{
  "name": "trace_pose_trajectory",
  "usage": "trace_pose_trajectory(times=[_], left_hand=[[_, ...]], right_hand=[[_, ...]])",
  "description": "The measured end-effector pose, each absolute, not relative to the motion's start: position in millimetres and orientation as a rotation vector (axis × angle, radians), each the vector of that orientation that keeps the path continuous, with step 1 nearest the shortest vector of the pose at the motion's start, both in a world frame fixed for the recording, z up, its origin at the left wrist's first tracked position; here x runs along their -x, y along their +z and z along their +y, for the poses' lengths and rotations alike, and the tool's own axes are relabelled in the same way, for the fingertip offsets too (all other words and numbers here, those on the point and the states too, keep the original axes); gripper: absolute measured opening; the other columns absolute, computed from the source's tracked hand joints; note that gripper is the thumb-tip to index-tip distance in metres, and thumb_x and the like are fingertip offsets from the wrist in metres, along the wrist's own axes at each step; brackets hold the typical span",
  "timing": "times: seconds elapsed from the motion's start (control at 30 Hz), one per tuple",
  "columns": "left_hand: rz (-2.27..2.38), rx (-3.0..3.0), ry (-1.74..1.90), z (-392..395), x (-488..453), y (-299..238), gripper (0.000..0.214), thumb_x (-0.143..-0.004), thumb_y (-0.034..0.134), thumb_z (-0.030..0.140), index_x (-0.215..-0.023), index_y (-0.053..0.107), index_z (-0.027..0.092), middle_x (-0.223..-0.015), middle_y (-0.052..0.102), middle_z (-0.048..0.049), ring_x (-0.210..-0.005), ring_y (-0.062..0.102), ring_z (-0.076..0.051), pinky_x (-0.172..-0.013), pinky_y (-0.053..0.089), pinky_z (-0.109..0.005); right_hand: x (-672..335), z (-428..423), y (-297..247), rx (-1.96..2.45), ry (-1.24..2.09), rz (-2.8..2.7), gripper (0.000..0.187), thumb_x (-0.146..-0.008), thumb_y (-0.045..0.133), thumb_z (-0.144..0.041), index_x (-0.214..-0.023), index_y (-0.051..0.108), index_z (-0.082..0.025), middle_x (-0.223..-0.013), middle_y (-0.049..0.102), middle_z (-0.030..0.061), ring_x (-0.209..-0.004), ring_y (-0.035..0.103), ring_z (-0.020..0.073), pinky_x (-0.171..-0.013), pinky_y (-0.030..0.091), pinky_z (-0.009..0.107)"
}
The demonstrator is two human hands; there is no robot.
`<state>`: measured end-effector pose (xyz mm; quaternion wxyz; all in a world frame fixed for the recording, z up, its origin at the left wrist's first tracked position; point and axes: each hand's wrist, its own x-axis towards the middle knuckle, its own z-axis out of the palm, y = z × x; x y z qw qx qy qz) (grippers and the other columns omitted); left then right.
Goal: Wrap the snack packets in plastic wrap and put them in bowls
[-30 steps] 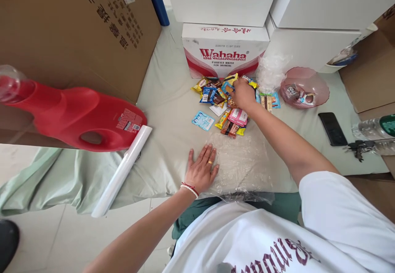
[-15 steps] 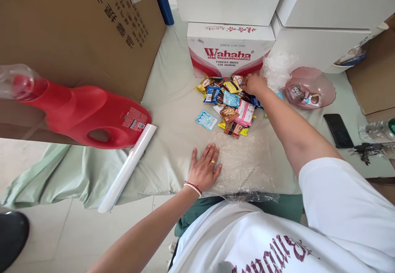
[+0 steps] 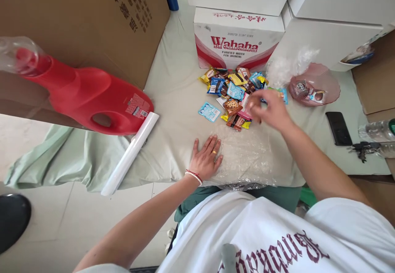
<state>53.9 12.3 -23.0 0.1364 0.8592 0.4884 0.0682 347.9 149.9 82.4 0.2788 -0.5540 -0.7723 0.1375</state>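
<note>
My left hand [image 3: 206, 158] lies flat with fingers stretched, palm down on the cloth and the edge of a clear plastic sheet [image 3: 247, 158]. Over the front right of a pile of wrapped snacks [image 3: 232, 105] hovers my right hand [image 3: 268, 107]. Its fingers are loosely curled and apart, blurred a little by motion, and nothing shows in them. The pile mixes blue, yellow, brown and pink packets. One light blue packet [image 3: 209, 112] lies apart at the pile's left. My right hand partly covers a pink packet [image 3: 243, 107].
Behind the pile stands a Wahaha water carton [image 3: 239, 45]. To the right are crumpled clear plastic [image 3: 288, 67], a pink bowl [image 3: 331, 86] with packets, a phone [image 3: 338, 128] and keys [image 3: 364, 150]. A red jug [image 3: 89, 94] and a white roll [image 3: 131, 153] lie left.
My right hand has left the back of the snack pile and come toward me, over its front right. My left hand stays flat in place. The view has shifted slightly.
</note>
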Motion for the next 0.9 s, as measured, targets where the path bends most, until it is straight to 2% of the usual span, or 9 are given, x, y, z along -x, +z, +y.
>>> trace_pose_trajectory(times=[0.1,0.23,0.3,0.43,0.57,0.77,0.9], left_hand=[[1.418,-2.485,0.197,12,-54,-22,0.062,-0.108,0.035,0.046,-0.165,0.035,0.022,-0.172,0.032,-0.0111,-0.16,0.032,-0.028,-0.132,-0.001,-0.065],[1.419,-2.475,0.194,11,-54,-21,0.068,-0.107,0.035,0.053,-0.167,0.031,0.02,-0.172,0.03,-0.0123,-0.16,0.031,-0.028,-0.132,-0.002,-0.065],[1.421,-2.47,0.192,11,-54,-21,0.074,-0.106,0.037,0.056,-0.168,0.025,0.017,-0.172,0.031,-0.0142,-0.16,0.031,-0.03,-0.132,0.0,-0.065],[1.439,-2.459,0.182,12,-55,-22,0.079,-0.104,0.039,0.056,-0.169,0.02,0.016,-0.172,0.031,-0.0158,-0.16,0.032,-0.032,-0.131,0.002,-0.066],[1.444,-2.46,0.173,12,-57,-22,0.077,-0.104,0.039,0.056,-0.169,0.023,0.017,-0.173,0.029,-0.0153,-0.16,0.031,-0.032,-0.131,0.002,-0.066],[1.471,-2.469,0.178,10,-58,-22,0.076,-0.104,0.039,0.055,-0.167,0.028,0.016,-0.172,0.03,-0.0156,-0.16,0.031,-0.031,-0.131,0.002,-0.066],[1.489,-2.47,0.192,10,-58,-22,0.073,-0.104,0.038,0.054,-0.166,0.03,0.016,-0.172,0.031,-0.0159,-0.16,0.031,-0.031,-0.131,0.004,-0.066]], right_hand=[[-322,75,54,1.419,0.566,-2.393,0.036,-0.084,0.074,-0.028,-0.118,0.071,-0.017,-0.114,0.071,0.0121,-0.121,0.057,0.0321,-0.105,0.045,0.047],[-308,9,20,1.551,0.599,-2.48,0.057,-0.088,0.074,-0.032,-0.143,0.063,-0.022,-0.134,0.066,0.0147,-0.141,0.044,0.037,-0.117,0.035,0.056],[-312,-8,11,1.632,0.562,-2.394,0.064,-0.091,0.07,-0.033,-0.152,0.056,-0.024,-0.142,0.062,0.0152,-0.141,0.044,0.0372,-0.119,0.035,0.057],[-331,-25,8,1.734,0.507,-2.175,0.066,-0.095,0.059,-0.03,-0.159,0.046,-0.024,-0.144,0.06,0.0165,-0.135,0.05,0.0376,-0.115,0.04,0.059],[-337,-27,22,1.727,0.495,-2.091,0.069,-0.093,0.06,-0.031,-0.16,0.043,-0.024,-0.147,0.059,0.0154,-0.136,0.05,0.0371,-0.115,0.042,0.058],[-304,-25,24,1.639,0.506,-2.377,0.062,-0.091,0.061,-0.018,-0.153,0.054,-0.024,-0.145,0.062,0.0146,-0.145,0.043,0.0359,-0.124,0.027,0.062],[-294,-30,8,1.642,0.564,-2.444,0.063,-0.093,0.061,-0.015,-0.155,0.052,-0.022,-0.152,0.056,0.0151,-0.147,0.042,0.0341,-0.124,0.027,0.064]])
